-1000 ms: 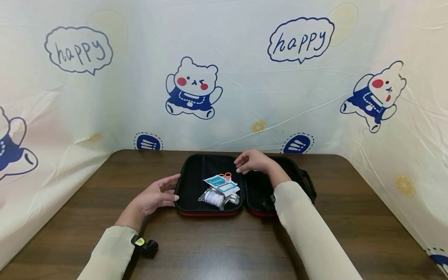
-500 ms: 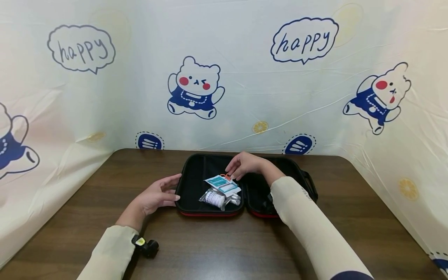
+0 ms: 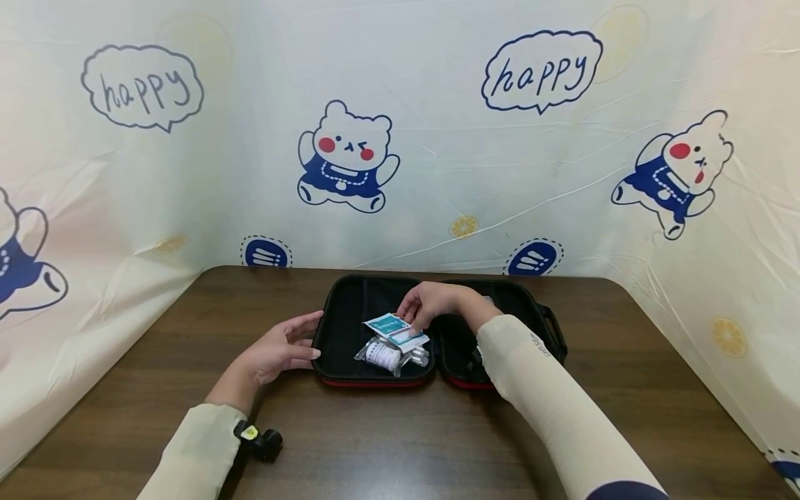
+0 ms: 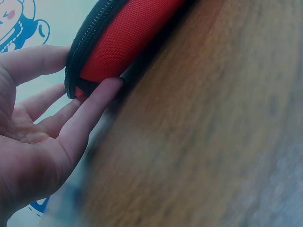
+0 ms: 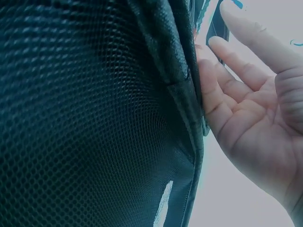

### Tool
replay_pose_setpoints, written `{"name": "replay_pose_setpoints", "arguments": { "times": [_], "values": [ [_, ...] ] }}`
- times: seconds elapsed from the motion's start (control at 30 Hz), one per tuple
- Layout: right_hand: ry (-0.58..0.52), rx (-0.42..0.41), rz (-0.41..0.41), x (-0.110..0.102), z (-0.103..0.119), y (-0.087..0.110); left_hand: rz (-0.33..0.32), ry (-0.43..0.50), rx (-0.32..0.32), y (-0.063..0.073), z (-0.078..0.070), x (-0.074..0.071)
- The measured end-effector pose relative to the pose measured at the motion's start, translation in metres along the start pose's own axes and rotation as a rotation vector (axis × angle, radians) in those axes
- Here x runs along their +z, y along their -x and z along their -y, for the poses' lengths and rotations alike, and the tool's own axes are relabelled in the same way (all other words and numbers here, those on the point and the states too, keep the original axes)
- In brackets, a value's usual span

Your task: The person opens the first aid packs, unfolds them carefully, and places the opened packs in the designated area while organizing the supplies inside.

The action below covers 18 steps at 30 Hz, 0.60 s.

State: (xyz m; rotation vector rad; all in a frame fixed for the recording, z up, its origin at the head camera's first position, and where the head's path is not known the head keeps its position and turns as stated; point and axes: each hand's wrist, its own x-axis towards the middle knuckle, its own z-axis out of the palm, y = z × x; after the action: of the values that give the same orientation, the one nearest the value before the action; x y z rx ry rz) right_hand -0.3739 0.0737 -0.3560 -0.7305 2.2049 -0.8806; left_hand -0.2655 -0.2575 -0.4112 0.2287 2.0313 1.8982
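Note:
A black-lined case with a red outer shell (image 4: 128, 42) lies unfolded on the wooden table. In its left half (image 3: 344, 298) sit a blue-and-white flat packet (image 3: 384, 323), a clear-wrapped white roll (image 3: 382, 355) and small white items (image 3: 420, 357). My left hand (image 3: 284, 349) rests against the case's left edge, fingers spread and nearly straight along the side. My right hand (image 3: 431, 303) reaches over the hinge, fingertips down at the packet's right part. It covers the orange-handled scissors there; whether the fingers pinch anything I cannot tell.
The case's right half (image 3: 459, 340) is black with mesh (image 5: 94, 118) inside, and a carry handle (image 3: 553, 330) stands at its right side. A printed cloth (image 3: 431, 139) hangs behind the table (image 3: 375, 444). A small black camera (image 3: 269, 444) is strapped on the left wrist.
My right hand has moved left and down from the hinge area onto the packet and scissors, covering most of the orange handles. The left hand has stayed at the case's edge.

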Motion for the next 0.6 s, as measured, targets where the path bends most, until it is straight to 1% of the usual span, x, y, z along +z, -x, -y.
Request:
{"name": "replay_pose_setpoints", "arguments": {
  "times": [0.13,0.27,0.37,0.47,0.6],
  "values": [
    [0.056,0.007,0.016,0.003,0.006,0.0,-0.009,-0.002,-0.001,0.0,0.0,0.001],
    [0.157,0.012,0.042,0.005,0.012,0.001,-0.013,-0.001,-0.005,0.0,0.0,0.001],
    [0.193,0.009,0.061,0.007,0.014,0.001,-0.012,-0.005,-0.005,0.001,0.0,0.001],
    [0.187,0.001,0.069,0.008,0.015,0.0,-0.014,-0.008,-0.006,0.001,0.0,0.0],
    [0.117,-0.004,0.06,0.008,0.014,0.0,-0.014,-0.01,-0.005,0.001,0.0,-0.001]
  ]
}}
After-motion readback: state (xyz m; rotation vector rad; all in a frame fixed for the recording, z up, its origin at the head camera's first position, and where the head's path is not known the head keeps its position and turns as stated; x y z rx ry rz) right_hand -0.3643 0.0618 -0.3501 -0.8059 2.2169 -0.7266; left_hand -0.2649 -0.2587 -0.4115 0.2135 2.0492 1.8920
